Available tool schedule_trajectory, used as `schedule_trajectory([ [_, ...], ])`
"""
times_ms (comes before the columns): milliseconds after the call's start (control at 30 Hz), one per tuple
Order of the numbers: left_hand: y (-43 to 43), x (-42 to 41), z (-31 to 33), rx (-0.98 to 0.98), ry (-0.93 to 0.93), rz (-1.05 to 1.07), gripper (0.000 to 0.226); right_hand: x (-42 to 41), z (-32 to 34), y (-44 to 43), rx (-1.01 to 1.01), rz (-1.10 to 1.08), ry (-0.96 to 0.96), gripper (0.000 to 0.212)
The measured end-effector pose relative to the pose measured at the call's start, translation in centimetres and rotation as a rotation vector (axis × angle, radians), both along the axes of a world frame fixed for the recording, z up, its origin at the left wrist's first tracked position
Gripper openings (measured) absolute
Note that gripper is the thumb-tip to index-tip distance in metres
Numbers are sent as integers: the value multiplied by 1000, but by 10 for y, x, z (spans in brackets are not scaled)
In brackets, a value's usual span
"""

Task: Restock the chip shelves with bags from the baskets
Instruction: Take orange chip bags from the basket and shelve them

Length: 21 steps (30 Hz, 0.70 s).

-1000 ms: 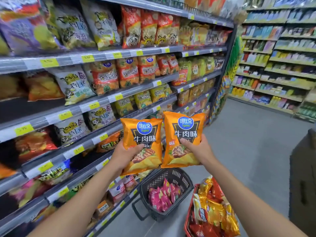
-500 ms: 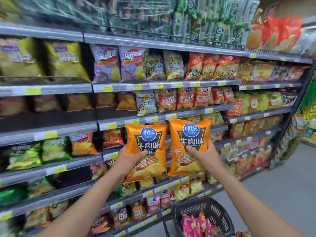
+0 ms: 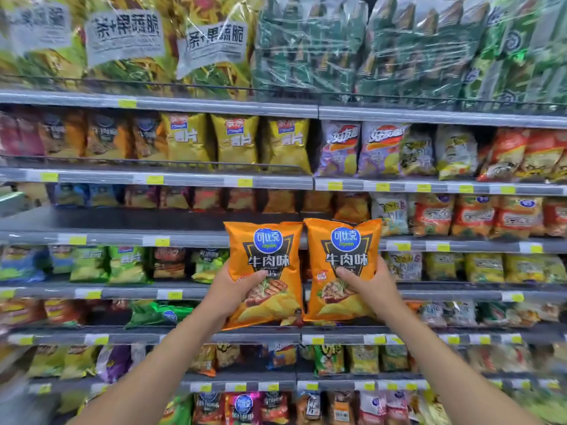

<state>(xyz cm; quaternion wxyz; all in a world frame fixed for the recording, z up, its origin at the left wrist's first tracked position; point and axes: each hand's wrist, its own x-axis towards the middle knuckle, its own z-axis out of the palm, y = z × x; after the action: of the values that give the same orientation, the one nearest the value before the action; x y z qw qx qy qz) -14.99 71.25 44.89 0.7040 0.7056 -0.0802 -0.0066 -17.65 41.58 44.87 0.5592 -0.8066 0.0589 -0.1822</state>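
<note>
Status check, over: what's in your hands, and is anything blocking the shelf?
Hands: left hand grips left orange bag; right hand grips right orange bag. Both bags upright, side by side, held before the shelves. Nothing between bags and shelves.

Left orange bag (image 3: pixel 265 271): blue circle says "可比克 copico", big words say "牛肉味".
Right orange bag (image 3: pixel 343 265): same words.
White labels (image 3: pixel 124 33) on top packs: "茶+果蔬脆".
Purple bags (image 3: pixel 339 148): "好友趣".
Yellow price tags (image 3: pixel 155 179): too blurry to read.

bare strip along the middle shelf (image 3: pixel 122 220) front edge, back-row bags (image 3: pixel 202 199) way at its rear, yellow bags (image 3: pixel 236 142) above and green bags (image 3: pixel 122 265) below packed right up front
</note>
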Motion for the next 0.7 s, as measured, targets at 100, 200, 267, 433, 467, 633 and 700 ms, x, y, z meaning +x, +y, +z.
schedule_trajectory([
  [100, 65, 2, 8, 1, -46, 66, 37, 19, 9, 63, -10, 60, -16, 95],
  [200, 130, 5, 19, 18, -71, 125, 36, 36, 20, 126, -22, 116, -50, 96],
  [267, 173, 7, 26, 23, -89, 154, 36, 45, 28, 168, -20, 144, -64, 95],
  [433, 269, 13, 41, 34, -87, 204, 41, 64, 49, 267, -2, 215, -107, 88],
  [467, 284, 14, 43, 29, -98, 221, 41, 67, 53, 284, -3, 228, -112, 84],
  [633, 347, 18, 53, -3, -105, 260, 43, 84, 65, 348, -8, 301, -115, 99],
  [700, 367, 24, 54, 10, -112, 272, 47, 93, 70, 368, -8, 338, -86, 103],
])
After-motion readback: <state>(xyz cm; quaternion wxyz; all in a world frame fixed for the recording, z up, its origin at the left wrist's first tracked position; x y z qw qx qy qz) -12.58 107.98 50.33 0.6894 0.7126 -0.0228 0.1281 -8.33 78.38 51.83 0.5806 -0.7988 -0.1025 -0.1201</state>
